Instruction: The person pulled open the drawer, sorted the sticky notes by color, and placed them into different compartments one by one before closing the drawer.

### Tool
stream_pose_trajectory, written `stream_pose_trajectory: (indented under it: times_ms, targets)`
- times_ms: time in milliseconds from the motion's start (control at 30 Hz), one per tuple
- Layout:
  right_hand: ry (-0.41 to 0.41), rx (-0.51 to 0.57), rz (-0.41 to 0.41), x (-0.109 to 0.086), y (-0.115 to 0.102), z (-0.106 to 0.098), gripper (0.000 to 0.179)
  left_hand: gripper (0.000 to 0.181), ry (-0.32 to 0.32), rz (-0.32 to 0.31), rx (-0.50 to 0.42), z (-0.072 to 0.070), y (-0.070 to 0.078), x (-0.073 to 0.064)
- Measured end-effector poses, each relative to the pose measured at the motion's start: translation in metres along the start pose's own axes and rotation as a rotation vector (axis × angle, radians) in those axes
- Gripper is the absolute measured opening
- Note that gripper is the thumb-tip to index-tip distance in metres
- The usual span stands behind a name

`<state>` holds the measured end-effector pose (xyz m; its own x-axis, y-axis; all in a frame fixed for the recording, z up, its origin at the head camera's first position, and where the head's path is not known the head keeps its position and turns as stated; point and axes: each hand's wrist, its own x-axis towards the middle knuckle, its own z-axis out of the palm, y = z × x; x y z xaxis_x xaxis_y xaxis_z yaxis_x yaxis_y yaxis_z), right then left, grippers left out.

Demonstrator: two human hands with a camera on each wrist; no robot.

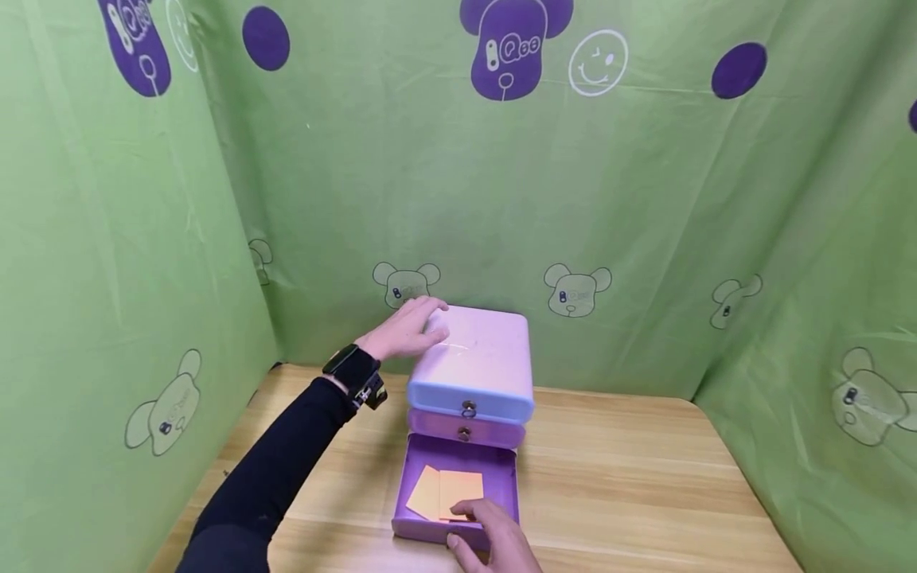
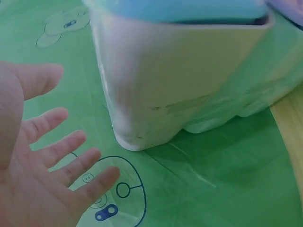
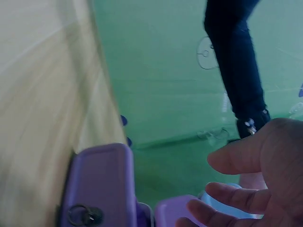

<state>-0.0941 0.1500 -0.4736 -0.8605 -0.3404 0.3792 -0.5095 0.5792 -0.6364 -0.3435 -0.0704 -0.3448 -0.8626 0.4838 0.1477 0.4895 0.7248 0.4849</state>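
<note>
A small drawer unit with a pale top [image 1: 483, 338] stands on the table, with a blue drawer front [image 1: 437, 395], a pink-purple one [image 1: 501, 432] and a purple bottom drawer [image 1: 501, 469] pulled out. Orange paper notes [image 1: 462, 483] lie in that bottom drawer. My left hand [image 1: 404, 330] is at the far left of the unit's top, fingers spread; in the left wrist view the hand [image 2: 52, 161] holds nothing. Over the front right of the pulled-out drawer is my right hand [image 1: 497, 537], thumb and fingers apart; the right wrist view shows the hand [image 3: 251, 179] with nothing between them.
Small ring pulls [image 1: 469, 409] hang on the drawer fronts. Wooden tabletop [image 1: 630, 477] extends on both sides of the unit. A green printed cloth [image 1: 458, 199] hangs close behind it and along both sides.
</note>
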Motion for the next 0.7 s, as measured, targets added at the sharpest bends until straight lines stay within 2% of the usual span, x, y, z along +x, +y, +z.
stream_pose_trajectory:
  times_ms: [200, 367, 500, 700]
  targets:
    - [-0.046, 0.02, -0.093, -0.006, 0.008, 0.016, 0.027, 0.06, -0.039, 0.004, 0.027, 0.002, 0.001, 0.014]
    - [-0.145, 0.01, -0.087, -0.01, 0.017, 0.025, 0.028, 0.069, -0.102, 0.001, 0.098, 0.002, 0.002, 0.022]
    - [-0.212, -0.012, -0.056, -0.015, 0.035, 0.037, 0.031, 0.077, -0.182, -0.019, 0.089, 0.0, 0.005, 0.029]
    - [-0.236, -0.056, -0.024, -0.029, 0.071, 0.068, 0.039, 0.076, -0.35, -0.08, 0.051, 0.0, 0.005, 0.04]
